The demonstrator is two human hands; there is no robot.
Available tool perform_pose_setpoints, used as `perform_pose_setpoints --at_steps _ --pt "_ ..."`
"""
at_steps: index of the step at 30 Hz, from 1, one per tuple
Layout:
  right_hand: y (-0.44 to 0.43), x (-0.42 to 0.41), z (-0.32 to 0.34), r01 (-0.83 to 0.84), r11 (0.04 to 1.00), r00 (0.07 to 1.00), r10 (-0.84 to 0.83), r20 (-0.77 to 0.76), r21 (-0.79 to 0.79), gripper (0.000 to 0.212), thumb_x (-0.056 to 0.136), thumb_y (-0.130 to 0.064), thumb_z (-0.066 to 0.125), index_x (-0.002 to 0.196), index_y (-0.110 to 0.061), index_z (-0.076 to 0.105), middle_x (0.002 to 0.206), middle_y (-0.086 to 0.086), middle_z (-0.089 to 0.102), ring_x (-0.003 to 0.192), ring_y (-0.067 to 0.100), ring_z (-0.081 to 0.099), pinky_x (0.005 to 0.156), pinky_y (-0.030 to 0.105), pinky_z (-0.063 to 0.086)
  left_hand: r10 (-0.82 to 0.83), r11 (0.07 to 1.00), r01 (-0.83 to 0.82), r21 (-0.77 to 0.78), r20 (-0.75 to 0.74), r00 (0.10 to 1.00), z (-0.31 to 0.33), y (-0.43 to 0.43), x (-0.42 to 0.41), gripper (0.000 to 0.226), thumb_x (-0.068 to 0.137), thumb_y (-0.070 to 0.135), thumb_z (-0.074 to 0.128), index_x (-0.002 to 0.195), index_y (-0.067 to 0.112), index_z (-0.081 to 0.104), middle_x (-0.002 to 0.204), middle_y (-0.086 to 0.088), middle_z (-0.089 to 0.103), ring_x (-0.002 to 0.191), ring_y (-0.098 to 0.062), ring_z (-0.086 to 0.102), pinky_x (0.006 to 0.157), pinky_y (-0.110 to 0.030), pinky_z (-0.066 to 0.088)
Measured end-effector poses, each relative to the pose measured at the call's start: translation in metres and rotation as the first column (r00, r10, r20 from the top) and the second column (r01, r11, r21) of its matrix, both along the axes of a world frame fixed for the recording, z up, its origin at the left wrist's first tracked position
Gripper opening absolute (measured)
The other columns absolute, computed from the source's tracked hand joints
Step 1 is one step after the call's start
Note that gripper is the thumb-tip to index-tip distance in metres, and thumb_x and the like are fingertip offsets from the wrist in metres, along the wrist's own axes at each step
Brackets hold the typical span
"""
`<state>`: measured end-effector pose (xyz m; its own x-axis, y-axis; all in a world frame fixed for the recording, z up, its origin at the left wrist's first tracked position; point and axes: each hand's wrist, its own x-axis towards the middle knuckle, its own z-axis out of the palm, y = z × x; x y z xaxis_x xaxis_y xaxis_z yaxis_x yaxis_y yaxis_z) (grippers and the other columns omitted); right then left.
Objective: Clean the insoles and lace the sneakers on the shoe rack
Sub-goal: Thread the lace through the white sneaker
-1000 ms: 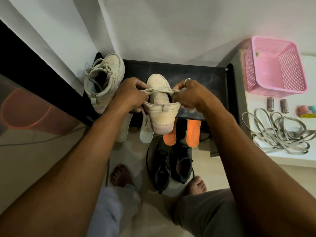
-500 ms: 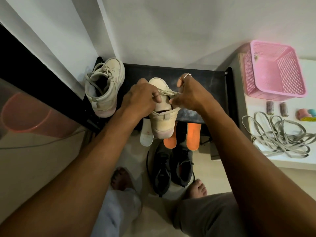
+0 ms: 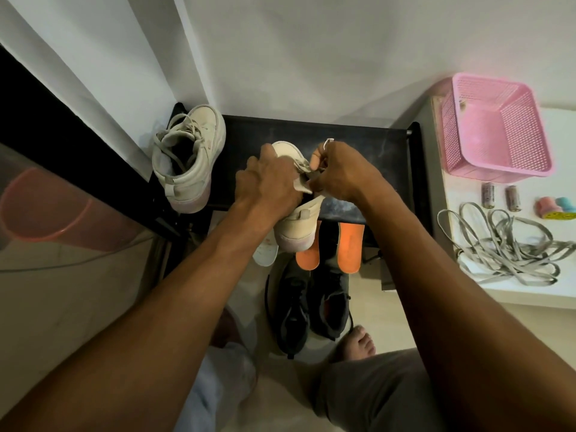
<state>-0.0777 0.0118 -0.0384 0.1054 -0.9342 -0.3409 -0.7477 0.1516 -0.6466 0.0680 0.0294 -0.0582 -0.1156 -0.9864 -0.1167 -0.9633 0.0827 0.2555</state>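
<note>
Item: cream sneaker, toe to the wall, sitting on the front edge of the black shoe rack with its heel overhanging. Left hand: fingers curled down over the throat of the shoe and closed on the lace, fingertips hidden. Right hand: thumb and forefinger pinched on the same lace just beside the left hand, a ring on one raised finger. Change since a second ago: the hands then stood apart at either side of the shoe with the lace drawn taut between them; half a second ago they had closed in, and now they nearly touch over the tongue, the left covering more of the upper. Second cream sneaker, laced, at the rack's left end against the wall, unmoved. Below the rack's front edge: one white insole and two orange insoles – all partly hidden by the held shoe or the rack. On the floor beneath them: a pair of black sneakers, between the person's bare feet. On the white surface to the right: pink plastic basket, a tangle of loose grey laces, two small cylinders – none of these displaced.
</note>
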Motion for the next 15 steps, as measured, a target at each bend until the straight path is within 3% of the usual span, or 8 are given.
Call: perform_pose_setpoints --at_steps 5,9,12,15 --pt "0.000 -0.009 0.006 0.005 0.999 0.997 -0.008 0.071 0.038 0.016 0.087 -0.002 0.072 0.088 -0.015 0.063 0.086 0.003 0.067 0.076 0.011 0.065 0.064 0.021 0.051 -0.058 0.964 0.042 -0.264 -0.056 0.997 0.001 -0.006 0.007 0.027 0.092 0.033 0.062 0.108 0.014 0.071 0.119 -0.007 0.060 0.105 -0.024 0.055 0.072 -0.029 0.044" --pt "0.000 -0.020 0.013 -0.042 0.996 0.995 0.035 0.090 0.075 0.016 0.084 -0.002 0.075 0.094 -0.010 0.066 0.086 0.002 0.067 0.075 0.010 0.063 0.058 0.016 0.046 -0.064 0.979 0.019 -0.201 -0.224 0.972 0.004 -0.005 0.008 0.029 0.094 0.028 0.064 0.116 0.009 0.061 0.112 -0.010 0.066 0.098 -0.025 0.063 0.074 -0.029 0.044" --pt "-0.001 -0.032 0.017 -0.071 0.993 0.995 0.063 0.083 0.096 0.019 0.082 -0.005 0.079 0.098 -0.008 0.068 0.089 0.003 0.070 0.076 0.010 0.063 0.058 0.015 0.044 -0.023 0.987 -0.014 -0.162 -0.226 0.974 0.004 -0.008 0.010 0.031 0.097 0.027 0.060 0.120 0.008 0.054 0.111 -0.012 0.066 0.086 -0.020 0.056 0.072 -0.029 0.037" --pt "0.000 -0.037 0.014 -0.081 0.993 0.996 0.084 -0.034 0.088 0.025 0.080 -0.003 0.079 0.100 -0.010 0.067 0.099 0.004 0.067 0.091 0.018 0.063 0.068 0.022 0.046 0.015 0.985 -0.051 -0.165 -0.209 0.978 0.004 -0.010 0.012 0.029 0.099 0.026 0.055 0.122 0.009 0.052 0.108 -0.011 0.066 0.083 -0.016 0.047 0.071 -0.029 0.035"
